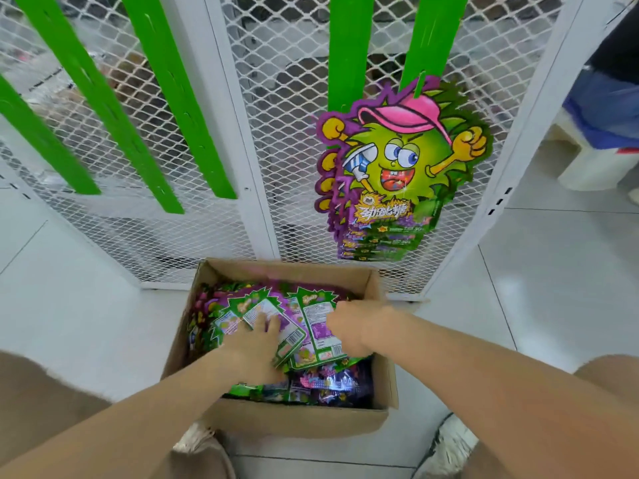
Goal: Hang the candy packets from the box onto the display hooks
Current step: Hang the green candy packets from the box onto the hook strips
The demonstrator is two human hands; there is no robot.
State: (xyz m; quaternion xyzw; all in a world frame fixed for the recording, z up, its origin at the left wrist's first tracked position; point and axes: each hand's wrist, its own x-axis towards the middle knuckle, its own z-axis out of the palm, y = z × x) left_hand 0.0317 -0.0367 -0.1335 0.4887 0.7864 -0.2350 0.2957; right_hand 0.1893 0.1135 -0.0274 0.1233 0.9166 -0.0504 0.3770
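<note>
Reaching both arms into the cardboard box [297,421] of candy packets [313,335].
The left grip [254,344] lies open, fingers spread flat on the label side of a top packet. The right grip [349,326] touches the neighbouring packet's edge, too blurred to tell whether it holds it. The box sits on the floor [86,323] against the white mesh rack [242,133], where a bunch of hung packets [397,167] dangles from a green strip [432,39].
</note>
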